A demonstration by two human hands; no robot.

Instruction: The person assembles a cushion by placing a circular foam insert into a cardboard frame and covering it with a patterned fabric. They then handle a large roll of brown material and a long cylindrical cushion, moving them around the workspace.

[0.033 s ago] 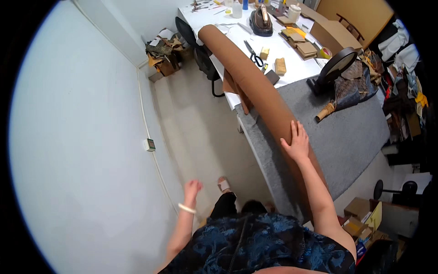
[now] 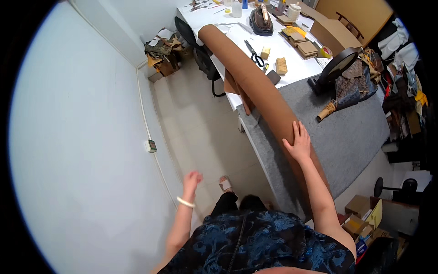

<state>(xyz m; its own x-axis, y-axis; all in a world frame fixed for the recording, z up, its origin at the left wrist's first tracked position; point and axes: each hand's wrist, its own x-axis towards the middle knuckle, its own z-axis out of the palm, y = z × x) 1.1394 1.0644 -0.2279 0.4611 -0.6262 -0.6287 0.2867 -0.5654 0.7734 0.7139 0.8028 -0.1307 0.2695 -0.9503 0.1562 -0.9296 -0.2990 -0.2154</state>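
A long roll of brown sheet material (image 2: 255,84) lies slantwise along the table's left side, from the far edge down toward my body. My right hand (image 2: 300,142) rests flat on its near part, fingers spread, not wrapped around it. My left hand (image 2: 192,179), with a pale bangle (image 2: 186,202) at its wrist, hangs in the air over the floor, well away from the roll. Its fingers look loosely curled and slightly blurred, and I see nothing in them. A brown flap of material (image 2: 242,93) shows beneath the roll at the table edge.
Grey cloth (image 2: 346,141) covers the near table. Beyond the roll are black scissors (image 2: 254,54), yellowish blocks (image 2: 281,66), an iron (image 2: 261,22) and a round black-framed mirror (image 2: 338,64). A dark chair (image 2: 205,64) stands left of the table; cartons (image 2: 358,206) are at the lower right.
My left hand has risen slightly. My right hand stays on the roll, and the view has shifted a little.
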